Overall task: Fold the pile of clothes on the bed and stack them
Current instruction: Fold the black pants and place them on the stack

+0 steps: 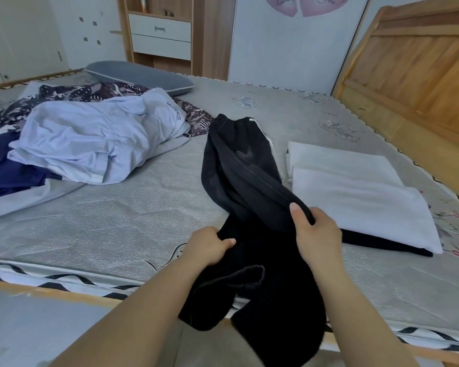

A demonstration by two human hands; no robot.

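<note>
The black garment (pixel 239 181) lies stretched across the near middle of the bed (pixel 143 202), its long axis running from the far end — where a white side stripe shows — toward the person, the near end hanging over the mattress edge. The left hand (pixel 210 246) pinches a bunch of its fabric, fingers curled, thumb on top. The right hand (pixel 316 234) grips the cloth just beside it, thumb raised along the dark fold — both forearms reach forward, wrists close together. Folded white clothes (pixel 361 192) sit at right, the unfolded pile (pixel 90 139) at left.
</note>
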